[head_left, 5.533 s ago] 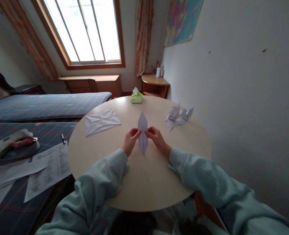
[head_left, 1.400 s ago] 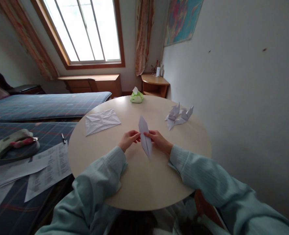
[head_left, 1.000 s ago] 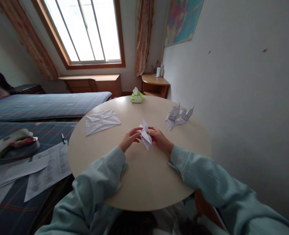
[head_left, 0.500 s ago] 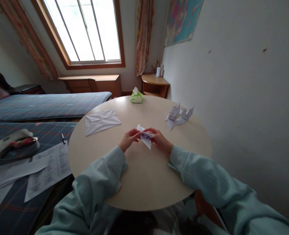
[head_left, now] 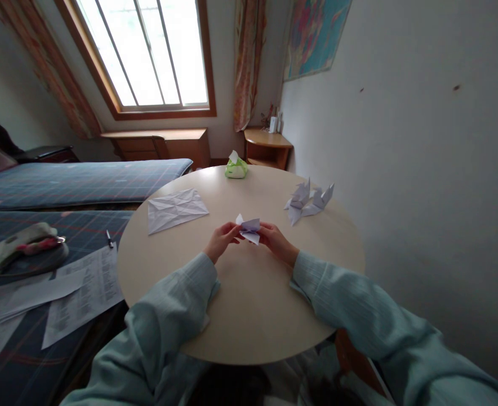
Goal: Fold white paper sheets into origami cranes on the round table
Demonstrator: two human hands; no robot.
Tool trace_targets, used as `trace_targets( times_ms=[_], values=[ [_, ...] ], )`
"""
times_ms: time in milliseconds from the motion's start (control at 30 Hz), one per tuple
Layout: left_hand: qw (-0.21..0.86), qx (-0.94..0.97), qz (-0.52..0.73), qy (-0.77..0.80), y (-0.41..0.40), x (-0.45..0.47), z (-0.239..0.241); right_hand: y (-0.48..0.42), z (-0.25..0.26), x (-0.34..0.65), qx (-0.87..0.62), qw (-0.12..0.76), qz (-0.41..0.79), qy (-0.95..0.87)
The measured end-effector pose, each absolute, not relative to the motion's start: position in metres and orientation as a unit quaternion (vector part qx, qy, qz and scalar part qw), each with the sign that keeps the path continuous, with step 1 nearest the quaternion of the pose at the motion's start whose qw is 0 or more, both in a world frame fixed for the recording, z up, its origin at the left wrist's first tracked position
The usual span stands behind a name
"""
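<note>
A small folded white paper piece (head_left: 249,229) is held just above the round beige table (head_left: 240,304), near its middle. My left hand (head_left: 222,239) pinches its left side with fingers closed. From the other side my right hand (head_left: 275,241) grips it, fingers curled. The paper is now a compact folded shape with a small point sticking up at its left. Both sleeves are pale green.
A creased flat paper sheet (head_left: 175,209) lies at the table's left. Folded paper figures (head_left: 307,201) stand at the right rear. A green tissue pack (head_left: 236,167) sits at the far edge. Printed sheets (head_left: 63,293) and a pen (head_left: 109,239) lie on the bed to the left.
The long, pointed paper diamond held upright earlier has been folded down on itself into a short compact shape. Both hands stayed near the table's middle, pinching it.
</note>
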State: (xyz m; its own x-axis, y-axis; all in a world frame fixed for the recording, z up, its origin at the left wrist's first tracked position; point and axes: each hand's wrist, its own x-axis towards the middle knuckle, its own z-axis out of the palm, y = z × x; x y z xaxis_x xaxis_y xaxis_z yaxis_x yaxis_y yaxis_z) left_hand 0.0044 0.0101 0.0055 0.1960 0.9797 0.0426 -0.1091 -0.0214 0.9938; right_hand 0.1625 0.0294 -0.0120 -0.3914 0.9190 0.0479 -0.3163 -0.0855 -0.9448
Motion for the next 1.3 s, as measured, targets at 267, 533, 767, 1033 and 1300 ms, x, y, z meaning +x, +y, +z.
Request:
trace_targets(
  times_ms=[267, 533, 767, 1033, 1300],
  values=[
    [0.575, 0.52, 0.48, 0.41, 0.01, 0.0048, 0.0068, 0.024, -0.0049, 0.1619, -0.336, 0.467, 0.656, -0.49],
    [0.575, 0.522, 0.487, 0.4, 0.0141, 0.004, 0.0017, 0.023, -0.0035, 0.1629, -0.328, 0.476, 0.641, -0.505],
    [0.563, 0.506, 0.512, 0.406, 0.0158, 0.0035, 0.0004, 0.0237, -0.0034, 0.1631, -0.334, 0.482, 0.62, -0.521],
    [0.544, 0.533, 0.505, 0.405, 0.0158, 0.0023, -0.0012, 0.0291, -0.0097, 0.1632, -0.346, 0.493, 0.596, -0.531],
    [0.55, 0.53, 0.501, 0.406, 0.0162, 0.0017, -0.0013, 0.0286, -0.009, 0.1634, -0.35, 0.487, 0.602, -0.528]
  ],
)
